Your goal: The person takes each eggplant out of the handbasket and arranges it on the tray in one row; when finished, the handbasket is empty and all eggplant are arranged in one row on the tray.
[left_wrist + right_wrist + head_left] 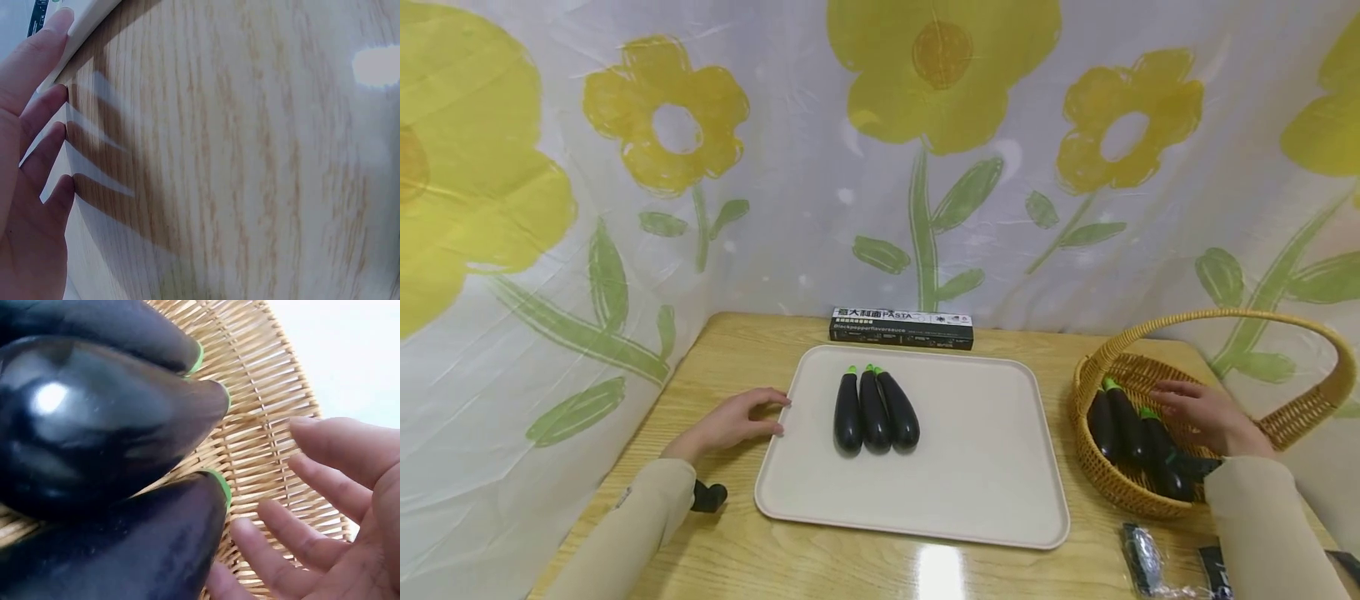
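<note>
Three dark eggplants [876,417] lie side by side on a cream tray [981,458], their green stem ends pointing to the back. At the tray's left rim is my left hand [733,423], fingers loosely spread and fingertips right at the edge. My right hand [1210,415] reaches under the handle of a wicker basket [1093,467]. Its fingers are apart and hold nothing. Three more eggplants rest in the basket; in the right wrist view, the fingertips come close to the green end of the nearest eggplant [144,544].
A black and white pasta box [901,329] stands behind the tray, in front of a flowered cloth [790,233]. The basket's tall handle [1255,315] arches over the right arm. Small clear-wrapped dark packets [1142,558] lie before the basket on the wooden table [820,567].
</note>
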Tool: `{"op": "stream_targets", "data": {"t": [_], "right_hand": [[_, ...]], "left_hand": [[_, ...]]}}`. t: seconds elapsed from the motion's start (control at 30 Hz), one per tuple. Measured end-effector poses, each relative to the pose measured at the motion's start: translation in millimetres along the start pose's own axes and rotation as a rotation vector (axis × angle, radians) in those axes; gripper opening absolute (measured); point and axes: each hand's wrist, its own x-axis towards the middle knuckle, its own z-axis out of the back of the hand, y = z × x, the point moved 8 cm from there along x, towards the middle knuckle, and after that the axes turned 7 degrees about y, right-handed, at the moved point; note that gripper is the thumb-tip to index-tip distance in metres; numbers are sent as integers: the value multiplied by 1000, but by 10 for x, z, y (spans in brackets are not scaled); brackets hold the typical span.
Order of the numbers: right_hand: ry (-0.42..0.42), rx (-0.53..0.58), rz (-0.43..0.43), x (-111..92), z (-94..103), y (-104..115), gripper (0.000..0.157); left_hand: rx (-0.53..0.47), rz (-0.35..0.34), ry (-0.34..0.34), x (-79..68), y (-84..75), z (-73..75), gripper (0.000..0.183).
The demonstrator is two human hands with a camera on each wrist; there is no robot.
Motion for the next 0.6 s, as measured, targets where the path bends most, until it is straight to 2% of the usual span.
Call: {"op": "stream_targets", "data": {"t": [0.13, 0.3, 0.37, 0.47, 0.6], "right_hand": [[49, 39, -3, -8, -56, -68, 64], [91, 146, -18, -19, -130, -141, 33], [102, 181, -18, -19, -154, -159, 28], [107, 175, 4, -18, -173, -153, 31], [39, 92, 74, -14, -131, -79, 49]], "left_hand": [[-5, 8, 0, 14, 28, -14, 45], [-6, 8, 8, 20, 26, -24, 45], [-4, 10, 9, 19, 20, -24, 45], [2, 7, 5, 12, 10, -20, 45], [-3, -2, -2, 8, 8, -15, 45]]}}
